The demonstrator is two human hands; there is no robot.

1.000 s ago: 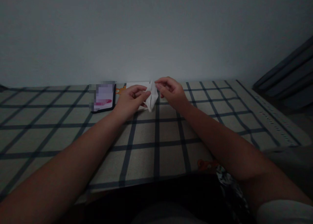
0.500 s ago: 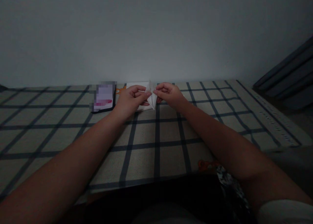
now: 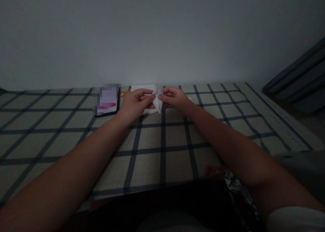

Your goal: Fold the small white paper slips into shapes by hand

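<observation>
A small piece of folded white paper [image 3: 157, 103], creased to points at top and bottom, is held upright between my two hands. My left hand [image 3: 138, 102] pinches its left side between thumb and fingers. On the other side, my right hand [image 3: 175, 98] grips the right edge with thumb and fingertips. Beneath and behind my left hand lies a flat white sheet [image 3: 143, 87], partly covered by the fingers. The dim light hides the finer folds.
A phone [image 3: 108, 100] with a lit, blurred screen lies left of my left hand. The table has a checked cloth [image 3: 177, 151] with printed orange figures and meets a plain wall [image 3: 162, 36]. A dark curtain [image 3: 299, 76] hangs at the right.
My right hand's fingertips have shifted slightly left and in over the folded paper, and its top has spread a little. My left hand stays nearly still.
</observation>
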